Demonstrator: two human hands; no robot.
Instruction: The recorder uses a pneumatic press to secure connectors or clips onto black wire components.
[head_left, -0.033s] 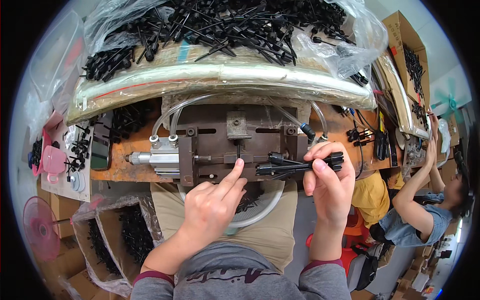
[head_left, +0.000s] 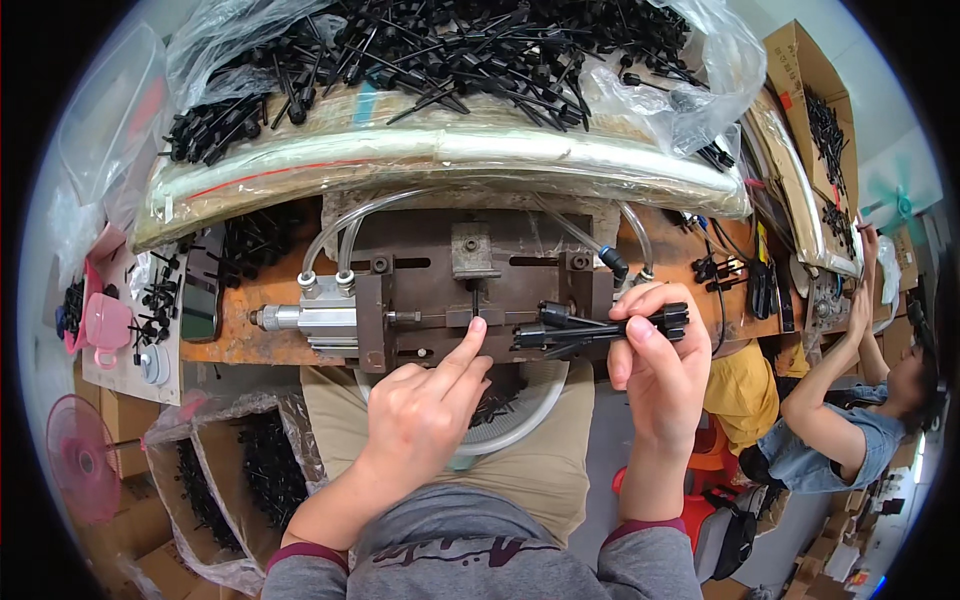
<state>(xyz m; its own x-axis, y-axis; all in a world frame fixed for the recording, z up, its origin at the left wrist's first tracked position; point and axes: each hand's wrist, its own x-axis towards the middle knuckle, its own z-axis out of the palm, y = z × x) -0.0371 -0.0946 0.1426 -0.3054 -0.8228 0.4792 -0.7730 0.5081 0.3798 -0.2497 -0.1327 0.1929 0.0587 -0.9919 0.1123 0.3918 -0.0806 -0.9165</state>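
Note:
A brown metal fixture [head_left: 425, 345] with a silver air cylinder [head_left: 328, 325] on its left side stands in front of me. My left hand [head_left: 420, 415] reaches to its middle, the index finger stretched out and the other fingers partly curled. That fingertip touches the lower end of a thin black part [head_left: 476, 298] seated upright below a grey metal block [head_left: 473, 250]. The left thumb is hidden. Just right of it, my right hand [head_left: 665, 365] is closed around several black plastic stem parts [head_left: 575, 333], which point left across the front of the fixture.
Behind the fixture, black stem parts [head_left: 480, 60] are heaped on a plastic-wrapped carton [head_left: 440, 150]. Clear air hoses [head_left: 350, 235] arch over the fixture. A white-rimmed basket [head_left: 535, 420] sits at my lap. A phone [head_left: 203, 290] lies left; a co-worker [head_left: 840, 420] is at right.

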